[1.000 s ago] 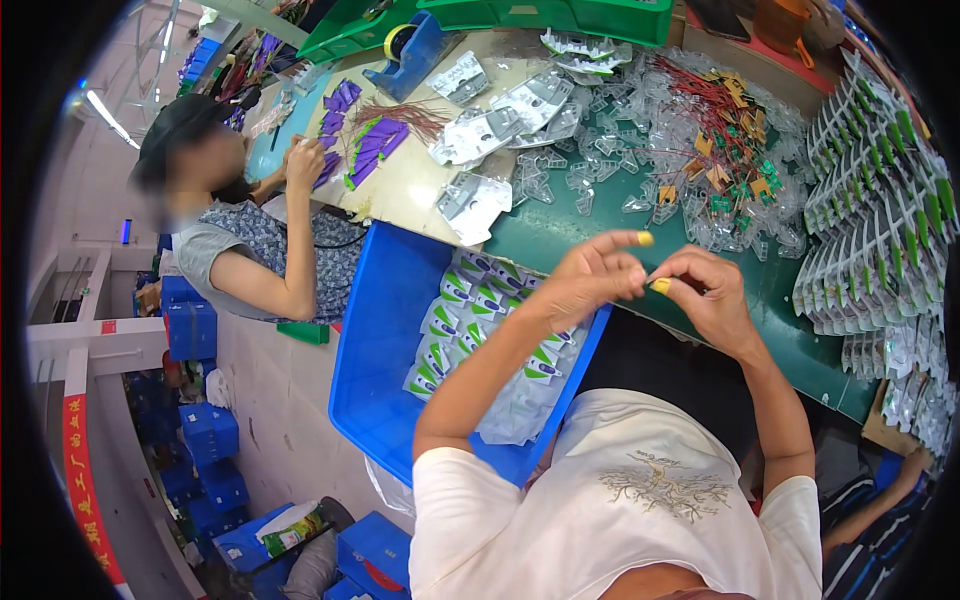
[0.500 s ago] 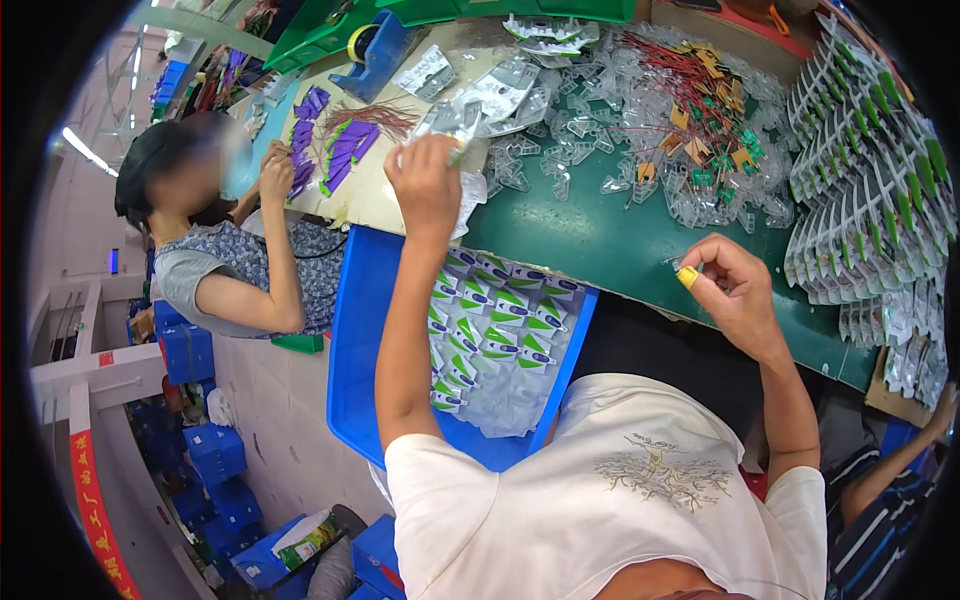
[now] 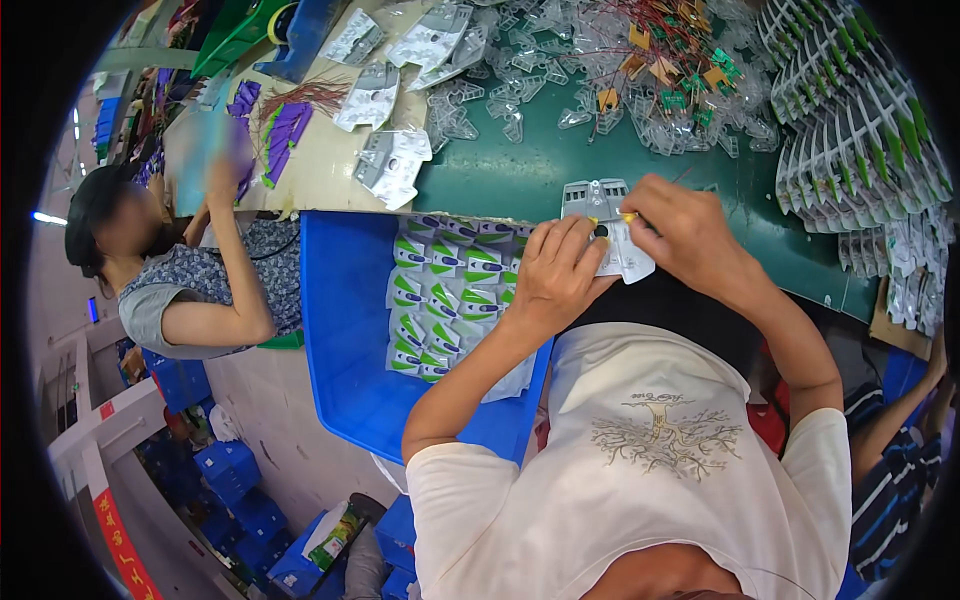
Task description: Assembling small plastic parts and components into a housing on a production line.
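In front of my chest, at the table's near edge, a grey-white plastic housing (image 3: 632, 258) is tilted with its ribbed inner side up. My left hand (image 3: 562, 270) is closed on its left side, thumb underneath. On its right, my right hand (image 3: 690, 228) is closed in a pinch over the upper part, touching or almost touching it. Whatever sits between the right fingertips is hidden. Yellow coverings show on fingertips of both hands. More white housings (image 3: 393, 168) lie to the left on the cream tabletop.
Clear plastic parts (image 3: 590, 112) and wired green-and-yellow boards (image 3: 690, 95) are heaped at the back. Stacked green-and-white housings (image 3: 850, 170) stand at right. A blue bin (image 3: 345, 385) holds green-and-white pieces (image 3: 440, 285). At left a co-worker (image 3: 195, 290) handles purple parts (image 3: 285, 145).
My left hand has come from the housings at the left to my front, bringing one housing. My right hand has moved left and up to meet it. The whole view has shifted.
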Action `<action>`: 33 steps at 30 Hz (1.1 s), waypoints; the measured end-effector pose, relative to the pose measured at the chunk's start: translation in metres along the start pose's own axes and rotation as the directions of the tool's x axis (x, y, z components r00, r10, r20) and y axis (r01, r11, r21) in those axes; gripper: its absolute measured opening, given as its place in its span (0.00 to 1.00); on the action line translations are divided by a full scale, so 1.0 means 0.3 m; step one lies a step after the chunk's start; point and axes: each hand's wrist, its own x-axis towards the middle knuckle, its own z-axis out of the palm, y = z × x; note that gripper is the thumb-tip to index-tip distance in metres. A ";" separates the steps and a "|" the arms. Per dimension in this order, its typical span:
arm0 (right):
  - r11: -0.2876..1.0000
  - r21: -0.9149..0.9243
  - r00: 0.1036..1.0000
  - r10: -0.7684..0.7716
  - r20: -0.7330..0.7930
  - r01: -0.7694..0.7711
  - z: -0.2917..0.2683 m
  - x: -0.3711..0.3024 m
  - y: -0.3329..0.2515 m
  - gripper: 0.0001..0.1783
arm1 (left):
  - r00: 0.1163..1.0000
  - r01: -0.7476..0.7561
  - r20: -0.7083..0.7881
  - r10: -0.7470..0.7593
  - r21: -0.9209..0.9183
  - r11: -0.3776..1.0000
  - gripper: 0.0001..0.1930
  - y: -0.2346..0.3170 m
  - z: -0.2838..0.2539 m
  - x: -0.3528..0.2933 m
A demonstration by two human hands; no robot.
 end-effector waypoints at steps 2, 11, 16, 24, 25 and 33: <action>0.981 -0.187 0.993 -0.033 0.109 0.053 0.035 0.003 -0.007 0.07 | 1.000 0.009 0.017 -0.009 -0.010 1.000 0.23 0.008 0.005 0.002; 0.968 -0.231 0.975 -0.046 0.218 0.097 0.051 -0.039 -0.003 0.10 | 0.983 -0.076 0.159 0.096 -0.130 0.989 0.17 -0.289 -0.135 0.198; 0.972 -0.217 0.983 -0.051 0.179 0.090 0.046 -0.041 -0.017 0.15 | 0.957 -0.201 0.243 0.161 0.149 0.968 0.22 -0.449 -0.150 0.286; 0.971 -0.237 0.986 0.018 0.166 0.022 0.031 -0.061 -0.016 0.14 | 0.986 0.136 0.090 -0.141 0.055 0.989 0.22 -0.349 -0.124 0.184; 0.970 -0.241 0.985 0.036 0.170 0.007 0.030 -0.063 -0.016 0.13 | 0.997 0.074 0.000 -0.074 0.045 0.996 0.21 -0.331 -0.102 0.149; 0.965 -0.260 0.986 0.001 0.167 0.043 0.024 -0.058 -0.016 0.13 | 0.995 -0.059 0.094 0.046 0.146 0.987 0.22 -0.239 -0.120 0.016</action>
